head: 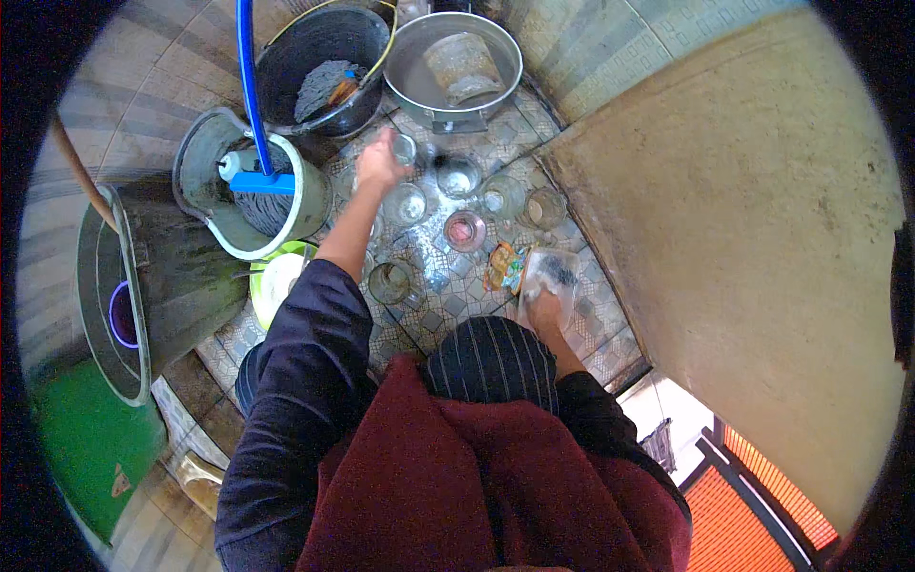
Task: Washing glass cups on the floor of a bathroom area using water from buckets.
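My left hand [379, 164] is stretched forward over the tiled floor, its fingers against a clear drinking glass [406, 149]. My right hand [545, 309] reaches into a clear plastic tub [574, 280] near my knee. White suds and a dark scouring pad [559, 269] show in this tub; whether my fingers grip anything there is hidden. Beside the tub lies a colourful printed packet [505, 267]. Several wet glasses stand between my hands, among them a pinkish one [465, 231], a glass mug [392, 282] and a wide glass [457, 176].
A large metal pot [436, 114] with a container inside stands ahead. On the left are a black bucket [286, 114], a grey mop bucket [311, 186] with a blue-handled mop [262, 183], a lime-green basin [259, 293] and a tall bin [193, 279]. A wall panel [729, 171] bounds the right.
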Tool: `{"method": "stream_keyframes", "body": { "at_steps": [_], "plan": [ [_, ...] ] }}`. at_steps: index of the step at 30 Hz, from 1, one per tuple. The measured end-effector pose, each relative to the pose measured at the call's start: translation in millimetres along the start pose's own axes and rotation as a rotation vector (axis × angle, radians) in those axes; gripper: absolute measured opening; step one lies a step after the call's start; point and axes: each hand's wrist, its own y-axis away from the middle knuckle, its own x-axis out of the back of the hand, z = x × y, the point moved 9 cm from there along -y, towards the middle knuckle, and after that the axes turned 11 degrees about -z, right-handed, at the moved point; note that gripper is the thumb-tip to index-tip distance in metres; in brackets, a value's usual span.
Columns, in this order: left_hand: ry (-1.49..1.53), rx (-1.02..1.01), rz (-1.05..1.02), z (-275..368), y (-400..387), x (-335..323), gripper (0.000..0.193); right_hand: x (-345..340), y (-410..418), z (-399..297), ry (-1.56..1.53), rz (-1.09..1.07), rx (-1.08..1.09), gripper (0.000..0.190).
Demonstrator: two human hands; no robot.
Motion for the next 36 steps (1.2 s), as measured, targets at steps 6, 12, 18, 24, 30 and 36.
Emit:
{"method": "stream_keyframes", "body": {
  "at_steps": [6,12,18,24,30,36],
  "plan": [
    [-0.079,0.079,-0.094,9.2,-5.6,-13.3,0.07,1.8,-8.4,1.0,0.004,-0.073,-0.094,0.04],
    [-0.079,0.081,-0.179,0.1,-8.5,-17.2,0.069,2.6,-2.5,-5.7,0.004,-0.023,-0.029,0.048],
    [-0.093,-0.097,0.257,58.0,28.6,28.2,0.054,3.5,-5.1,-0.5,-0.006,-0.096,-0.057,0.052],
    [0.093,0.218,-0.401,80.7,52.2,-43.3,0.059,1.0,-9.4,-3.0,0.012,-0.094,-0.054,0.049],
    [0.264,0.271,-0.421,81.0,56.9,-87.7,0.069,0.7,-9.6,-2.6,0.008,-0.07,-0.063,0.043],
    [0.091,0.222,-0.29,83.2,50.0,-84.9,0.051,-0.9,-10.8,-2.6,0.027,-0.08,-0.06,0.043]
  ]
}}
